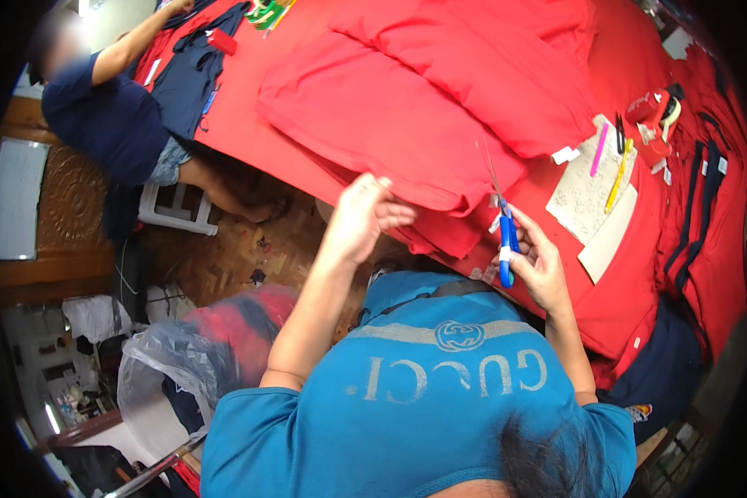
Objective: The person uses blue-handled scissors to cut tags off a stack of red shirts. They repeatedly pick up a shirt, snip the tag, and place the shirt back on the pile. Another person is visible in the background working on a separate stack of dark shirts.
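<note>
In my right hand (538, 264) is a pair of scissors (506, 241) with blue handles. Its thin blades point away from me, over the edge of a folded red garment (373, 124). My left hand (365, 217) hovers by the near edge of that garment, its fingers loosely spread and holding nothing that I can see. Whether its fingertips touch the cloth, I cannot tell. A second red garment (473, 62) overlaps the pile on the far side, with a small white tag (565, 155) at its corner.
Right of the pile lie paper sheets with handwriting (593, 187), a magenta pen (599, 149), a yellow pen (618, 184) and a red tape dispenser (651, 124). Far left, a person in dark blue (108, 116) leans at the table beside a white stool (178, 212). A clear plastic bag (170, 373) stands lower left.
</note>
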`<state>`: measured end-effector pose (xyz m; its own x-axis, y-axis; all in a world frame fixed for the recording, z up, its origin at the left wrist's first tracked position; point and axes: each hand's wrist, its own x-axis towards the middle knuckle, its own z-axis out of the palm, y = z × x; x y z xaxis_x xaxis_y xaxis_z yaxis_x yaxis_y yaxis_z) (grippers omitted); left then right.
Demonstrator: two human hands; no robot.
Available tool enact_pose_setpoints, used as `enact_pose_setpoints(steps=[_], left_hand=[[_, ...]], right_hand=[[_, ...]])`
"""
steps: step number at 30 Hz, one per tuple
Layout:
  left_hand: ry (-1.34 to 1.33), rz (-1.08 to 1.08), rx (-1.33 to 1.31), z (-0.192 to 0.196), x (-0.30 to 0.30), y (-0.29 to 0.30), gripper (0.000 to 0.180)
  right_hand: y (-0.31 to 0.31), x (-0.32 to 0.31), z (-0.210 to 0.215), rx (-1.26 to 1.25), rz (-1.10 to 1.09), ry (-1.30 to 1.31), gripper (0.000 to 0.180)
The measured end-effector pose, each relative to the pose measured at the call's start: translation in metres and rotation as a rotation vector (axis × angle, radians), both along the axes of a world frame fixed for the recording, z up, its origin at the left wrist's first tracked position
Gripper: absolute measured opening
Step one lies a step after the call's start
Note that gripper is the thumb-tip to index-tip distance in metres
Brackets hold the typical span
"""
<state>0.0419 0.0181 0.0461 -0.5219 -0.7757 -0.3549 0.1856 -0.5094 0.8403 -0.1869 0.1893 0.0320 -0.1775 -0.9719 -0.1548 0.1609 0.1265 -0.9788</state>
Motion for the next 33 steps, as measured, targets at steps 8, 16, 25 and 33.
enact_pose_setpoints(steps=[8,16,25,33], left_hand=[[-0.482,-0.208,-0.166,-0.045,0.014,0.02,0.027],[-0.47,-0.076,-0.145,-0.059,0.003,0.018,0.026],[-0.411,-0.135,-0.328,-0.007,0.009,-0.007,0.024],[0.086,-0.019,0.181,-0.028,-0.022,-0.022,0.027]], right_hand=[[-0.012,0.002,0.0,-0.004,0.04,0.052,0.061],[-0.019,-0.003,0.011,-0.041,0.039,0.081,0.062],[-0.011,-0.007,0.009,0.011,0.008,0.063,0.061],[-0.014,0.007,0.006,0.093,0.096,-0.176,0.058]])
